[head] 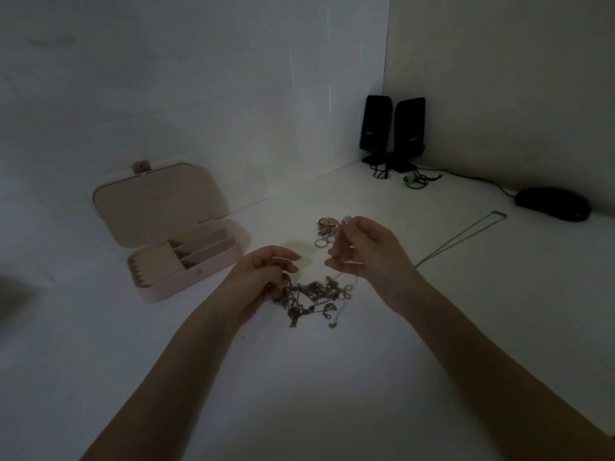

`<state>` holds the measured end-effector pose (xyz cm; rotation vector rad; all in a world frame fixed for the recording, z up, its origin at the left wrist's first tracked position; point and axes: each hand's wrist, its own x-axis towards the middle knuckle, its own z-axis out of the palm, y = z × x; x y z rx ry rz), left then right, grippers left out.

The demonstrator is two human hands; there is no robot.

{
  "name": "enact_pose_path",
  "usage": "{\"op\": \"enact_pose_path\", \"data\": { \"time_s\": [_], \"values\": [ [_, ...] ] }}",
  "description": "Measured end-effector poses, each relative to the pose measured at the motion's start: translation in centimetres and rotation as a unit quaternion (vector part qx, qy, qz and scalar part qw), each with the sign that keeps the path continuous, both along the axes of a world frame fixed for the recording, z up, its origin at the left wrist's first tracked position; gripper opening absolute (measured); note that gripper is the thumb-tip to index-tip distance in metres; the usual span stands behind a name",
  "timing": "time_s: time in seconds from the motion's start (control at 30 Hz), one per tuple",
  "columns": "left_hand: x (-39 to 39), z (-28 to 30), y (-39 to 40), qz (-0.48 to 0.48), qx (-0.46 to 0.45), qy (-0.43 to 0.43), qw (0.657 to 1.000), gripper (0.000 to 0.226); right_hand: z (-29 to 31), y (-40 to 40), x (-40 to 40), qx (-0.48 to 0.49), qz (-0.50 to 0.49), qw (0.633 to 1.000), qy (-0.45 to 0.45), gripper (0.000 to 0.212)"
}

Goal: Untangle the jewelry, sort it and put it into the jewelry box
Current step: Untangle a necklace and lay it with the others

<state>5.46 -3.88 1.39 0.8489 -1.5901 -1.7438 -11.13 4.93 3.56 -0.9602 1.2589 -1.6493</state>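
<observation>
A tangled clump of chains (314,299) lies on the white table between my hands. My left hand (263,276) pinches the clump's left end. My right hand (362,252) is raised a little above the table, its fingers closed on a thin chain that runs down into the clump. Behind my right hand sits a small pile of rings (324,231). A pink jewelry box (186,234) stands open at the left, lid leaning back, with dividers and a ring roll inside. One long thin necklace (466,237) lies stretched out to the right.
Two black speakers (392,131) stand in the far corner with cables (419,179) trailing from them. A black computer mouse (552,204) rests at the right by the wall. White walls close the table at the back and right. The scene is dim.
</observation>
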Motion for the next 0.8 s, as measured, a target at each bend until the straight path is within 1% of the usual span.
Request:
{"op": "enact_pose_path", "data": {
  "time_s": [0.03, 0.1, 0.17, 0.2, 0.23, 0.3, 0.33, 0.37, 0.43, 0.47, 0.53, 0.57, 0.6, 0.67, 0.73, 0.8],
  "values": [
    [0.0, 0.0, 0.1, -0.010, -0.024, -0.015, 1.000, 0.033, 0.0, 0.1, -0.1, 0.009, -0.001, 1.000, 0.018, 0.031],
    [-0.2, -0.1, 0.5, -0.012, -0.100, -0.068, 0.993, 0.029, -0.2, 0.1, -0.1, 0.020, -0.005, 0.997, 0.070, 0.031],
    [-0.6, -0.4, 1.0, 0.009, -0.192, -0.122, 0.974, 0.025, -0.5, 0.1, 0.1, 0.008, -0.013, 0.989, 0.146, 0.028],
    [-0.8, -0.6, 1.3, 0.022, -0.237, -0.135, 0.962, 0.026, -0.7, 0.1, 0.2, -0.008, -0.022, 0.980, 0.196, 0.025],
    [-1.0, -0.9, 1.5, 0.030, -0.284, -0.138, 0.948, 0.025, -0.9, 0.0, 0.2, -0.031, -0.036, 0.968, 0.248, 0.023],
    [-1.3, -1.3, 2.1, 0.019, -0.360, -0.141, 0.922, 0.032, -1.2, -0.1, 0.3, -0.086, -0.069, 0.930, 0.352, 0.018],
    [-1.5, -1.6, 2.3, 0.008, -0.381, -0.137, 0.914, 0.033, -1.3, -0.2, 0.3, -0.110, -0.075, 0.911, 0.391, 0.017],
    [-1.7, -1.8, 2.4, -0.002, -0.398, -0.130, 0.908, 0.028, -1.3, -0.2, 0.4, -0.123, -0.074, 0.901, 0.410, 0.017],
    [-1.9, -1.8, 2.6, 0.005, -0.425, -0.123, 0.897, 0.015, -1.1, -0.1, 0.5, -0.121, -0.074, 0.905, 0.401, 0.015],
    [-1.9, -1.7, 2.6, 0.025, -0.430, -0.133, 0.893, 0.016, -1.0, 0.0, 0.5, -0.116, -0.086, 0.911, 0.387, 0.014],
    [-1.7, -1.7, 2.2, 0.069, -0.434, -0.167, 0.883, 0.026, -0.7, 0.1, 0.2, -0.104, -0.119, 0.934, 0.322, 0.013],
    [-1.5, -1.8, 2.0, 0.091, -0.447, -0.184, 0.871, 0.029, -0.6, 0.1, 0.0, -0.101, -0.132, 0.946, 0.278, 0.013],
    [-1.2, -1.8, 1.9, 0.107, -0.462, -0.195, 0.858, 0.027, -0.6, 0.1, -0.2, -0.103, -0.146, 0.954, 0.243, 0.014],
    [-0.8, -1.6, 2.1, 0.113, -0.484, -0.230, 0.837, 0.021, -0.4, 0.1, -0.5, -0.108, -0.171, 0.958, 0.204, 0.012],
    [-0.9, -1.3, 2.8, 0.097, -0.507, -0.292, 0.805, 0.022, -0.2, 0.1, -0.8, -0.111, -0.184, 0.959, 0.184, 0.008],
    [-0.9, -0.7, 3.7, 0.112, -0.537, -0.360, 0.755, 0.029, 0.0, 0.1, -1.1, -0.113, -0.182, 0.962, 0.170, 0.009]
  ]
}}
